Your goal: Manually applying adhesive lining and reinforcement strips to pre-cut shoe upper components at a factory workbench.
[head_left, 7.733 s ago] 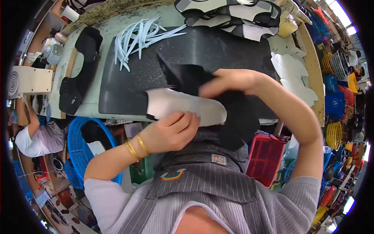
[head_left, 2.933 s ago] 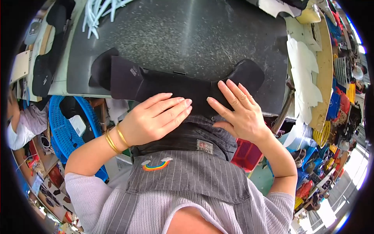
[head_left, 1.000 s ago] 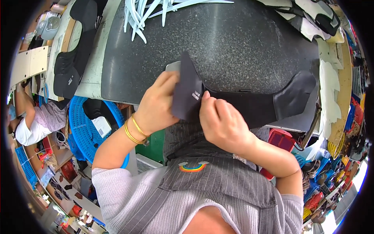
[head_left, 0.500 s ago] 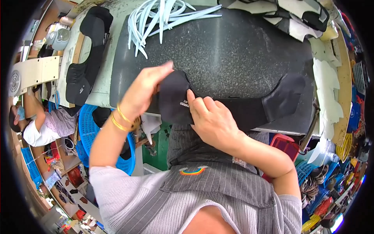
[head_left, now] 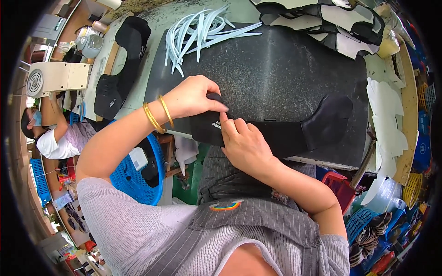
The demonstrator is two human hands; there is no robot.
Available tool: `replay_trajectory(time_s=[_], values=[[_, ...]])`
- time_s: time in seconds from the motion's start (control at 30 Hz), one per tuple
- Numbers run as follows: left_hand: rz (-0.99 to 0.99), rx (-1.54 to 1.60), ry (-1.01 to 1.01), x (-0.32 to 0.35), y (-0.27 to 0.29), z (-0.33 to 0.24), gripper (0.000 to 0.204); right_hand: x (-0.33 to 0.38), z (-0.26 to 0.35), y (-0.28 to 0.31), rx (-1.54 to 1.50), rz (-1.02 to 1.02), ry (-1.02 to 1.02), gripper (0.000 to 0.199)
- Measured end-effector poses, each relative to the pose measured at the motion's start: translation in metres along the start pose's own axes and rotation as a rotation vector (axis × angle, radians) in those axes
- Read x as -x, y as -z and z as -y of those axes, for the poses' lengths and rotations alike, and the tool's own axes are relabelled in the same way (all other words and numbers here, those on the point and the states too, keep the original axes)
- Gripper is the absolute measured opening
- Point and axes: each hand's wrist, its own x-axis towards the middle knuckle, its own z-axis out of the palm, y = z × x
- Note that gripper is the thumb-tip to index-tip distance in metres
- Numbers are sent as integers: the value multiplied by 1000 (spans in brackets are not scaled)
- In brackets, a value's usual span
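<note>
A black fabric piece (head_left: 283, 133) with two wide rounded ends lies along the near edge of a dark work board (head_left: 285, 78). White printing shows on its left part. My left hand (head_left: 195, 97) is closed on the upper edge of the left end, folding it over between thumb and fingers. My right hand (head_left: 246, 146) rests on the piece just right of the printing. Its index fingertip presses at the inner edge, close to my left thumb, and the other fingers are curled on the fabric. My left hand covers much of the left end.
Pale blue strips (head_left: 198, 34) lie at the board's far left. Black pieces with light linings (head_left: 343, 20) are piled far right, and more black pieces (head_left: 122, 69) lie left. White sheet scraps (head_left: 386, 119) border the right. A blue basket (head_left: 159, 184) stands below left; a co-worker (head_left: 60, 138) is beyond.
My left hand has moved from beside the left end onto its upper edge and folds it over toward my right index finger. My right hand still presses on the piece.
</note>
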Motion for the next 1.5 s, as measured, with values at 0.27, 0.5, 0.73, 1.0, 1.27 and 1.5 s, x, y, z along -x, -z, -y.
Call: replay_trajectory(time_s=[0.27, 0.5, 0.73, 1.0, 1.27, 1.5], values=[[26, -187, -91, -7, -6, 5, 33, -2, 3, -2, -12, -33, -12, 81], [-156, -673, -777, -8, -8, 10, 16, -2, 6, -3, 17, -13, -9, 82], [-462, -607, -876, 7, -29, 39, 10, 1, 4, 3, -83, 26, -50, 81], [-367, 555, -238, 7, -38, 51, 50, -6, 7, 8, -14, 158, -66, 90], [-452, 209, -271, -8, -26, 48, 42, -22, 6, 11, -53, 224, -105, 99], [-36, 44, -78, -18, 8, 50, 51, -30, 14, 22, 3, 345, -29, 94]])
